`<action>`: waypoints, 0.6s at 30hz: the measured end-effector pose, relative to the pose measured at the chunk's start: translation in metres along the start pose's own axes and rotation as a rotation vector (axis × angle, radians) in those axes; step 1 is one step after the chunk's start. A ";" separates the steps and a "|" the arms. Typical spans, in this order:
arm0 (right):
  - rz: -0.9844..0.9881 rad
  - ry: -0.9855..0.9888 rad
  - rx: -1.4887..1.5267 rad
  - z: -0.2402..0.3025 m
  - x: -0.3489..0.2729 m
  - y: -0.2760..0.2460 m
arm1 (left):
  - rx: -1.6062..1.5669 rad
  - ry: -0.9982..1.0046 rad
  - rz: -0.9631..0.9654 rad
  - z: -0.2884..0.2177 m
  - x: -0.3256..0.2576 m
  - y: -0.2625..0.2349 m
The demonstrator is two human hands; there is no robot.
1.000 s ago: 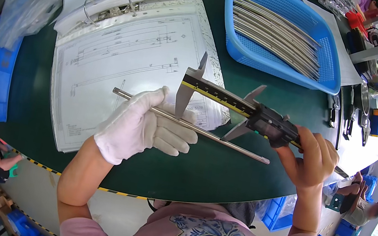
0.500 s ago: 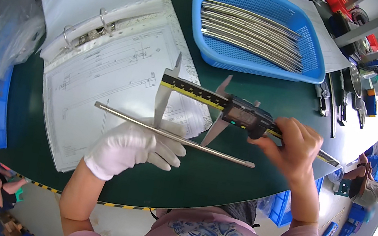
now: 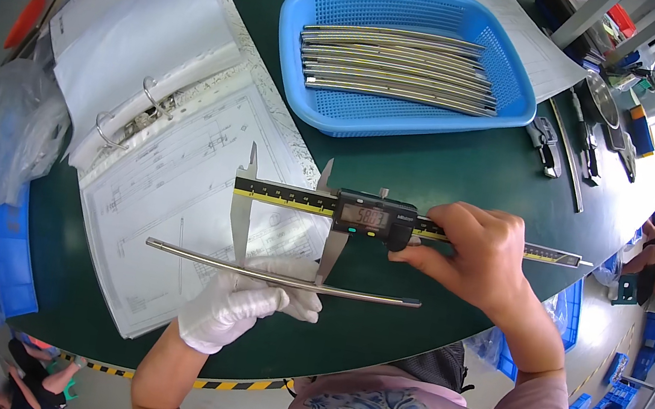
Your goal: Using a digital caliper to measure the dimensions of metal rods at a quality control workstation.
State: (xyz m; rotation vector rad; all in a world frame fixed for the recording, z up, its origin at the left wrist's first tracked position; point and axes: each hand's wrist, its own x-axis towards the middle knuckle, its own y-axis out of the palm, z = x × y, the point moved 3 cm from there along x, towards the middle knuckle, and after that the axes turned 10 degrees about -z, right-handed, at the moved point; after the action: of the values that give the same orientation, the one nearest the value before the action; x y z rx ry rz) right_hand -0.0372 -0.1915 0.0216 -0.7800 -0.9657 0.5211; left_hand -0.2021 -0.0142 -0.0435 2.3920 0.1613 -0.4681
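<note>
My left hand (image 3: 229, 314), in a white glove, pinches a slim metal rod (image 3: 364, 296) and holds it nearly level above the table. A digital caliper (image 3: 374, 219) is in my bare right hand (image 3: 477, 251), gripped by its black sliding body and beam. Its two long jaws stand apart and point down, their tips at the rod, one near my gloved fingers and one farther right. Whether both tips touch the rod I cannot tell. The small display is lit.
A blue perforated basket (image 3: 307, 119) holds several similar metal rods (image 3: 402, 70). To the left lies an open ring binder with drawings (image 3: 166, 186). Hand tools (image 3: 545, 146) lie at the right. Plastic bags (image 3: 21, 119) and a blue bin (image 3: 8, 246) stand at the left edge.
Rod and caliper have turned to lie more level, and the caliper sits lower in view. My left fingers have drawn closer together. The view has shifted a little.
</note>
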 end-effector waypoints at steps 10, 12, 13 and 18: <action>0.022 0.107 0.111 0.005 0.003 -0.003 | -0.061 -0.060 -0.030 0.005 0.002 0.001; 0.010 0.113 0.106 0.007 0.002 -0.002 | -0.050 -0.041 -0.051 0.001 0.000 0.005; 0.014 0.131 0.103 0.008 0.001 -0.001 | -0.034 -0.058 -0.018 0.002 0.001 0.007; -0.007 0.008 -0.014 0.007 -0.005 -0.003 | -0.122 -0.070 -0.046 0.006 0.007 0.009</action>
State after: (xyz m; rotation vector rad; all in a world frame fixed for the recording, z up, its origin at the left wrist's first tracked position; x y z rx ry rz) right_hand -0.0455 -0.1940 0.0236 -0.7906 -0.9653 0.5052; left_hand -0.1950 -0.0245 -0.0448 2.2533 0.2085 -0.5466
